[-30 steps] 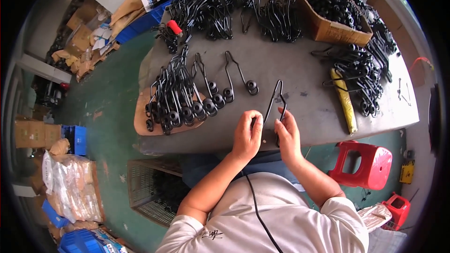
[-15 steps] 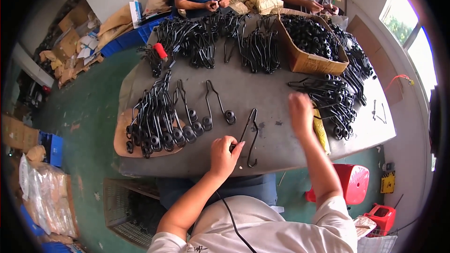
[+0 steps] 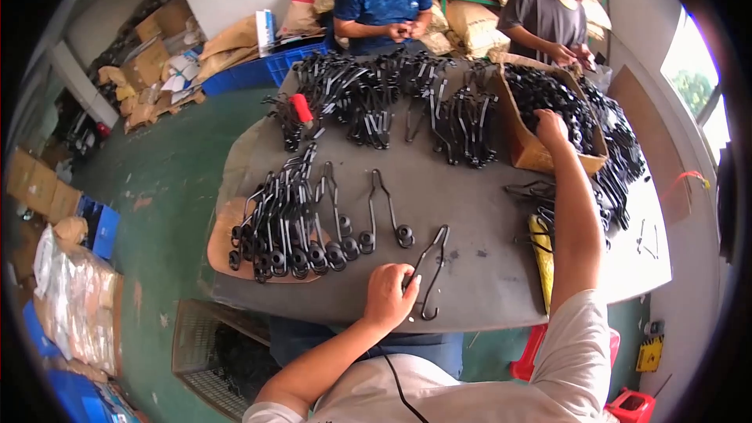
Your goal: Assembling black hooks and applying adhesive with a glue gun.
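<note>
My left hand (image 3: 392,296) is closed round one leg end of a bent black wire frame (image 3: 435,270). The frame's narrow bend points away from me, and its other leg ends in a small hook over the table. Whether a round part is also in that fist is hidden. My right hand (image 3: 551,127) reaches into the cardboard box (image 3: 540,158) of small black round parts (image 3: 576,113), its fingers bent in at the left side. What they pinch cannot be made out. Left of my left hand lies a similar wire frame (image 3: 374,204) with black round pieces on both ends.
Wire frames with round pieces (image 3: 290,227) lie bunched on a tan board (image 3: 222,243). More wire frames (image 3: 470,125) are heaped along the far side. A yellow packet (image 3: 540,254) lies below my right forearm. Two co-workers (image 3: 384,8) work across the table (image 3: 486,290).
My right hand has moved from beside the right-hand pile, forward into the cardboard box. My left hand still grips the wire frame. The view has shifted, showing more of the far side.
</note>
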